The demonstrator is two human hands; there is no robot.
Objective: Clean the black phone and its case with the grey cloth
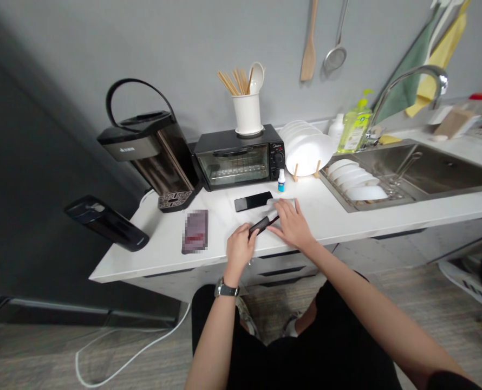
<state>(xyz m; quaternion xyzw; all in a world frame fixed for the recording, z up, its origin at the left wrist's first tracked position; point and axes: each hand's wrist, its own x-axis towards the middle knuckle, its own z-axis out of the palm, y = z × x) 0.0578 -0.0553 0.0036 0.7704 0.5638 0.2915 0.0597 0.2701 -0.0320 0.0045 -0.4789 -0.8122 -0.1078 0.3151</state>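
Observation:
My left hand point(240, 246) grips the black handle point(259, 226) of what looks like a kitchen knife, just above the counter's front edge. Fingers of my right hand point(292, 222) close over its pale, shiny blade point(271, 208), covering much of it. Whether a cover or cloth lies on the blade cannot be made out. Right behind the blade a black smartphone point(253, 201) lies flat on the white counter point(220, 216). A small white bottle with a blue label point(281, 181) stands upright beyond it. Left of my hands lies a blurred-out dark purple packet point(195, 232).
At the back stands a toaster oven point(236, 160), carrying a white utensil holder point(248, 112). A water dispenser point(155, 157) and black thermos point(106, 223) are on the left. Racked plates point(308, 151), a soap bottle point(353, 127) and a sink point(444, 168) with bowls are right.

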